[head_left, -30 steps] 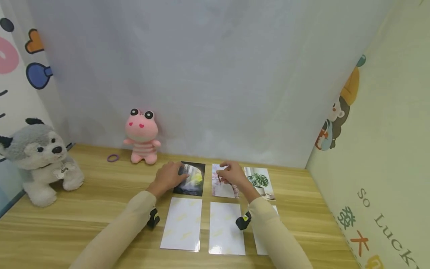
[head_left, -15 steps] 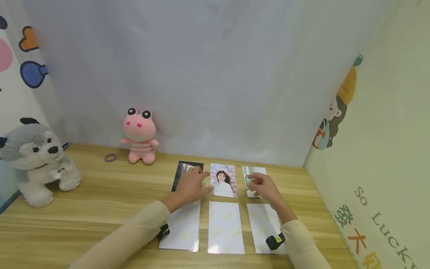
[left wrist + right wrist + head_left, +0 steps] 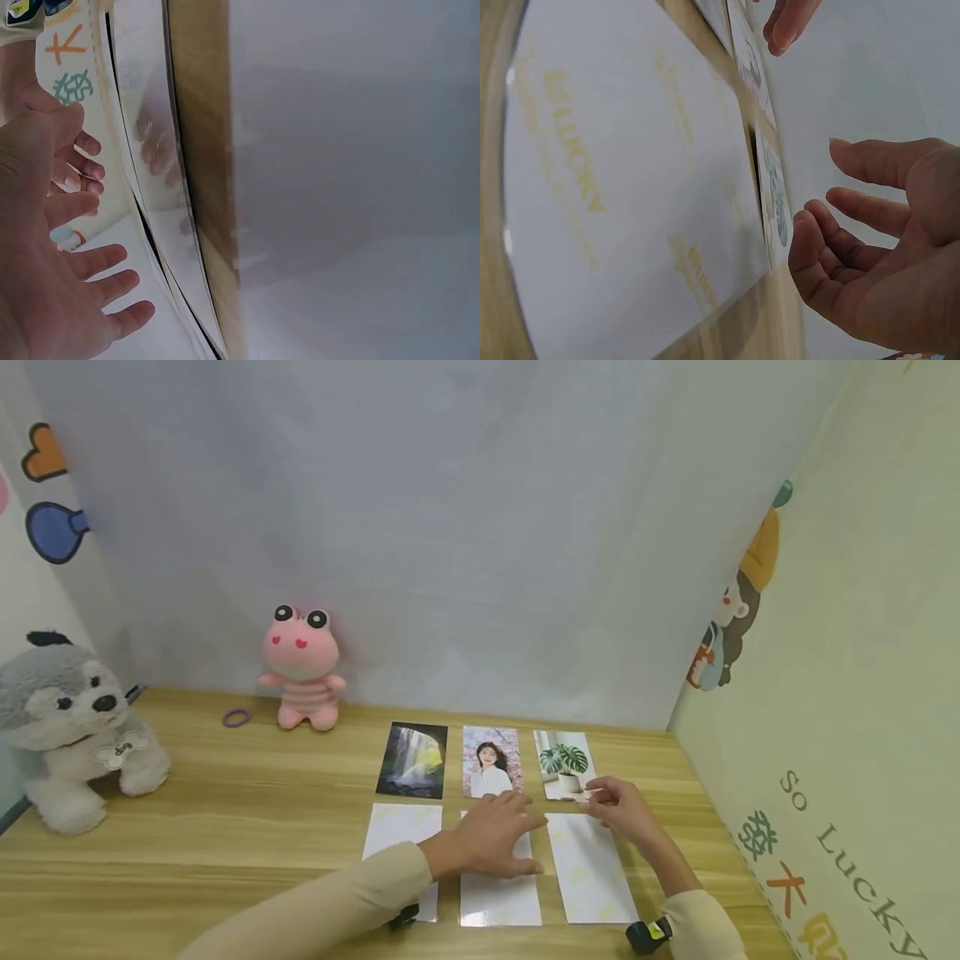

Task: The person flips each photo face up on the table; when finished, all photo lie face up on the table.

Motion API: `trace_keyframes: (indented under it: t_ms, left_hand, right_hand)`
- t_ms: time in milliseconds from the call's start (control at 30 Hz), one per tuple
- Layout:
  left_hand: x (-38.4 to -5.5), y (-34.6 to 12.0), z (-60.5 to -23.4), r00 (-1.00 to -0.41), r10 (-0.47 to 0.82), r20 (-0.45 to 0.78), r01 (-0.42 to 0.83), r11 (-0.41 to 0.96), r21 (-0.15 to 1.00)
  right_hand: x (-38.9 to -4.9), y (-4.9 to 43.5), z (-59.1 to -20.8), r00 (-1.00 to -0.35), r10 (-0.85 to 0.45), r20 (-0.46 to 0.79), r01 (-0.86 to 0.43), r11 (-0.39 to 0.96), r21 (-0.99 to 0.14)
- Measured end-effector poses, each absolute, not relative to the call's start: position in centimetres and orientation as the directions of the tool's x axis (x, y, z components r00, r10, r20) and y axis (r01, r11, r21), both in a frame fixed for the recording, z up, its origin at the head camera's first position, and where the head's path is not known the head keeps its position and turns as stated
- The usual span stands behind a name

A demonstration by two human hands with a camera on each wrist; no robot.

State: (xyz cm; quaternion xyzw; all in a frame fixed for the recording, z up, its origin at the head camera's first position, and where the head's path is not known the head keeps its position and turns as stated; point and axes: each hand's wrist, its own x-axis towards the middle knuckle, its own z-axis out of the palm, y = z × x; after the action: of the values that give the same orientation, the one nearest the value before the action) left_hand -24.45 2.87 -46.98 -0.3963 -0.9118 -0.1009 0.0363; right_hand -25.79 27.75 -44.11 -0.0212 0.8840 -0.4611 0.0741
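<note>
Six prints lie in two rows on the wooden table. The back row is face up: a waterfall photo [image 3: 411, 762], a portrait photo [image 3: 491, 760] of a person in white, and a potted plant photo [image 3: 561, 760]. In front lie three white-backed prints: left [image 3: 397, 831], middle [image 3: 498, 902] and right [image 3: 592, 872]. My left hand [image 3: 495, 833] hovers over the middle white print with its fingers spread, holding nothing. My right hand [image 3: 622, 810] is near the gap between the plant photo and the right white print, fingers loosely bent. In the right wrist view nothing sits between that hand's fingers [image 3: 855, 165].
A pink plush frog [image 3: 302, 668] sits at the table's back, with a purple ring [image 3: 236, 717] left of it. A grey and white plush dog [image 3: 75, 735] sits at the far left. A grey curtain [image 3: 450, 543] hangs behind, and a printed wall [image 3: 840, 693] stands on the right.
My left hand has moved from the waterfall photo rightward and nearer, over the middle white print. My right hand went from the portrait photo to the plant photo, then slightly nearer, uncovering the photos.
</note>
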Motion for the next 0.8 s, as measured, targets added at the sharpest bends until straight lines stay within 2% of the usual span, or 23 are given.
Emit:
trace_keyframes:
  t_ms: [233, 500, 800]
  left_hand:
    - [-23.0, 5.5, -47.3, -0.623, 0.78, 0.06, 0.782, 0.62, 0.066]
    - [-22.0, 7.2, -47.2, -0.622, 0.783, -0.004, 0.781, 0.621, 0.059]
    - [-21.7, 7.7, -47.3, -0.619, 0.785, -0.012, 0.785, 0.62, 0.013]
  right_hand:
    - [-24.7, 29.5, -44.6, -0.991, -0.098, -0.095, 0.008, 0.653, -0.757]
    - [-24.4, 29.7, -45.5, -0.995, -0.044, -0.088, 0.028, 0.731, -0.682]
    - [-24.2, 29.7, -45.8, -0.995, -0.053, -0.083, 0.018, 0.728, -0.685]
